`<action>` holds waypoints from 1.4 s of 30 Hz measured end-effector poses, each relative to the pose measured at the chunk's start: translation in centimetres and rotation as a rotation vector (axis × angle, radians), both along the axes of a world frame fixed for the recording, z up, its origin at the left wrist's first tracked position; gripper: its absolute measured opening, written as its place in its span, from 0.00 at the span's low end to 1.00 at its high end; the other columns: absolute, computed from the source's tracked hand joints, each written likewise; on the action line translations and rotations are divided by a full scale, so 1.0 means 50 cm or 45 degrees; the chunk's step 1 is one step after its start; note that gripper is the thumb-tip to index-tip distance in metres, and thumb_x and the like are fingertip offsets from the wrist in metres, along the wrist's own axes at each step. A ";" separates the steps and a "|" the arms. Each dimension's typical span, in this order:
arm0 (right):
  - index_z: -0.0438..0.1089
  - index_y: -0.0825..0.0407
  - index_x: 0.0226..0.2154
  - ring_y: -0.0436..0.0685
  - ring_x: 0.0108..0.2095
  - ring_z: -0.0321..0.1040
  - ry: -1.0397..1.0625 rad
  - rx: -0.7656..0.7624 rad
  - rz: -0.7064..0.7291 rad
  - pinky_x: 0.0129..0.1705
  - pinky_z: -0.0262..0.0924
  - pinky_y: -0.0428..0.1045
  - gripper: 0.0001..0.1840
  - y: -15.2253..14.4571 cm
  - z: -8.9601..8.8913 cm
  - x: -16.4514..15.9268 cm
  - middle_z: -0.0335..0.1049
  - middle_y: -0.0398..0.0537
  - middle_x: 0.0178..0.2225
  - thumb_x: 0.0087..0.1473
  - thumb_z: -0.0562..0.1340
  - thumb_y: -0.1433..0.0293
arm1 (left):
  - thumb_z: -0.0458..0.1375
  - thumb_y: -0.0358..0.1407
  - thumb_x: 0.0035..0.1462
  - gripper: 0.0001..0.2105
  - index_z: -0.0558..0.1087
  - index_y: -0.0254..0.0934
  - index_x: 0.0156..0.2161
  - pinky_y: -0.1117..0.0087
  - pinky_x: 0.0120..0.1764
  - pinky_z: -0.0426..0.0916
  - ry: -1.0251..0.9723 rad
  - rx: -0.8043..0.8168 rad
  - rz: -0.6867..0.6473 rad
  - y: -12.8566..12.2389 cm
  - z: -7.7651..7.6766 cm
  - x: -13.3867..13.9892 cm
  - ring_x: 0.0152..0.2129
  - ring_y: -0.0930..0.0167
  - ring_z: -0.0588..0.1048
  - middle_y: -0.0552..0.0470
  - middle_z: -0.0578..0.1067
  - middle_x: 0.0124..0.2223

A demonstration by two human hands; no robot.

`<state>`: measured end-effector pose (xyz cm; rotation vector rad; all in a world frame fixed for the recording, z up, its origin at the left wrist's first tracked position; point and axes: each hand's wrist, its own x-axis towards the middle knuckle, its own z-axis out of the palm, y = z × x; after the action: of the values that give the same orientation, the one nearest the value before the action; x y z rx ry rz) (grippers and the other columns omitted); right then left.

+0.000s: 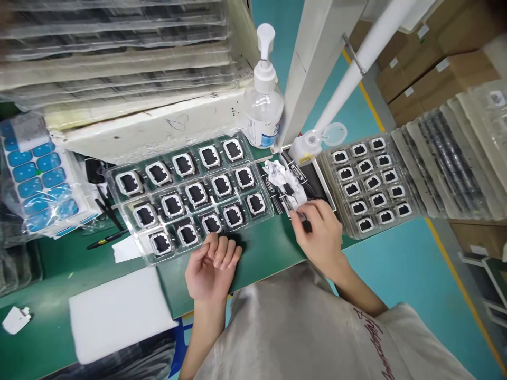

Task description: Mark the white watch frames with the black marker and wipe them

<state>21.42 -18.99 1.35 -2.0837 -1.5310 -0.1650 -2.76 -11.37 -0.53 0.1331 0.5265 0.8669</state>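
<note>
My left hand point(212, 269) rests at the front edge of a clear plastic tray point(253, 211), its fingers curled in and nothing visible in them. Rows of white-rimmed square frames with black centres point(197, 194) sit in the tray's pockets. My right hand point(320, 232) is to the right, thumb and fingertips drawn together beside a crumpled white tissue point(283, 179). A small dark shape shows under its fingers, but I cannot make out what they pinch. Black printed strips point(296, 171) lie around the tissue.
A pump bottle point(263, 119) and a small open-lidded bottle point(307, 146) stand behind. Another filled tray point(370, 184) lies right, beside stacked trays point(447, 158). A white foam sheet point(121, 311), a pen point(106, 239) and blue pieces in plastic point(39, 174) are left.
</note>
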 end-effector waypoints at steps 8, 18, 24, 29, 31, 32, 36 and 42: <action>0.76 0.51 0.49 0.56 0.37 0.75 0.029 -0.095 0.082 0.39 0.65 0.52 0.12 0.087 0.034 0.064 0.78 0.49 0.43 0.74 0.57 0.69 | 0.60 0.34 0.65 0.14 0.62 0.38 0.29 0.71 0.27 0.65 0.032 0.005 -0.005 0.004 0.005 0.009 0.20 0.75 0.53 0.60 0.54 0.22; 0.76 0.52 0.53 0.65 0.35 0.76 -0.279 -0.605 0.145 0.31 0.50 0.54 0.14 0.228 0.045 0.053 0.80 0.55 0.45 0.69 0.61 0.70 | 0.62 0.33 0.64 0.15 0.61 0.38 0.29 0.72 0.25 0.61 0.053 0.006 0.041 0.006 0.005 0.010 0.19 0.75 0.51 0.61 0.53 0.22; 0.78 0.49 0.45 0.57 0.34 0.72 0.194 0.002 0.214 0.39 0.62 0.54 0.10 0.190 0.033 0.074 0.77 0.48 0.41 0.71 0.59 0.67 | 0.62 0.34 0.64 0.15 0.61 0.38 0.29 0.73 0.25 0.61 0.070 -0.012 0.029 0.011 0.007 0.012 0.19 0.75 0.51 0.60 0.54 0.22; 0.68 0.45 0.45 0.57 0.38 0.74 0.969 0.402 0.247 0.35 0.66 0.52 0.06 0.139 0.029 0.086 0.75 0.46 0.40 0.70 0.64 0.62 | 0.61 0.34 0.65 0.15 0.61 0.38 0.29 0.72 0.26 0.62 0.058 -0.017 0.010 0.013 0.007 0.013 0.19 0.75 0.53 0.60 0.54 0.22; 0.65 0.42 0.46 0.58 0.36 0.75 1.246 0.435 0.239 0.33 0.67 0.52 0.11 0.126 0.022 0.090 0.76 0.44 0.38 0.66 0.67 0.61 | 0.60 0.34 0.66 0.15 0.60 0.38 0.29 0.72 0.26 0.63 0.054 -0.021 0.000 0.012 0.007 0.012 0.19 0.75 0.54 0.60 0.54 0.22; 0.64 0.42 0.47 0.58 0.35 0.76 1.344 0.429 0.222 0.32 0.68 0.52 0.15 0.123 0.018 0.092 0.77 0.43 0.36 0.64 0.69 0.60 | 0.60 0.34 0.66 0.15 0.60 0.39 0.29 0.72 0.26 0.64 0.053 -0.024 -0.004 0.012 0.006 0.012 0.19 0.75 0.54 0.60 0.54 0.22; 0.63 0.40 0.50 0.61 0.35 0.77 1.542 0.348 0.100 0.34 0.72 0.57 0.24 0.118 0.011 0.104 0.79 0.44 0.38 0.55 0.69 0.55 | 0.60 0.34 0.65 0.15 0.60 0.39 0.30 0.71 0.26 0.65 0.044 -0.047 -0.011 0.011 0.005 0.010 0.20 0.75 0.55 0.60 0.55 0.22; 0.64 0.43 0.48 0.60 0.36 0.76 1.612 0.275 0.104 0.36 0.71 0.56 0.19 0.115 0.015 0.107 0.79 0.45 0.39 0.54 0.66 0.60 | 0.61 0.34 0.65 0.14 0.60 0.39 0.30 0.72 0.26 0.65 0.058 -0.045 -0.002 0.010 0.004 0.008 0.20 0.75 0.55 0.60 0.55 0.23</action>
<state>26.80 -13.27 2.09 -1.3860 -0.7266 0.8254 -2.36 -10.89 -0.33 0.1212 0.5838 0.8543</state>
